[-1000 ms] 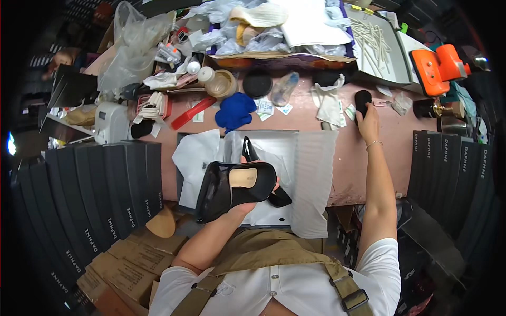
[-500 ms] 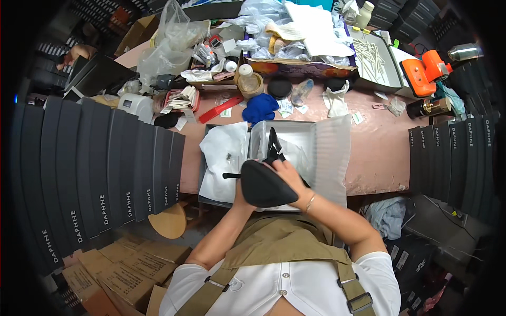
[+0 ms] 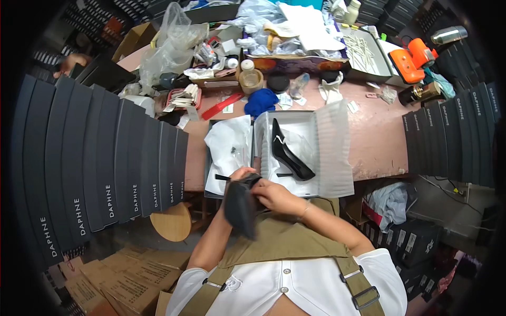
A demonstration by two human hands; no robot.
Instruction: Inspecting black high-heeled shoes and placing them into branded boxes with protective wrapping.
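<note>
My left hand (image 3: pixel 242 174) is closed round the rear of a black high-heeled shoe (image 3: pixel 240 208), whose toe hangs toward my apron, slightly blurred. Its thin heel sticks out to the left. The fingers of my right hand (image 3: pixel 276 197) pinch the shoe's upper edge from the right side. A matching black high heel (image 3: pixel 290 154) lies on its side in the open shoebox (image 3: pixel 289 117). Tissue paper (image 3: pixel 334 152) drapes over the box's right side. To its left, the box lid (image 3: pixel 209 158) holds white paper (image 3: pixel 229 138) and a small clear sachet (image 3: pixel 238 152).
Rows of dark shoeboxes stand at the left (image 3: pixel 100 152) and right (image 3: pixel 448 134). Behind the open box lie a blue cloth (image 3: pixel 260 102), a red comb (image 3: pixel 221 107) and a bottle (image 3: pixel 247 73). An orange tape dispenser (image 3: pixel 406 66) stands at the far right. A round stool (image 3: pixel 171 221) is below the table.
The held shoe has come down and left, nearer my body, and its toe has swung downward. My right hand shifted with it, uncovering the other shoe in the box.
</note>
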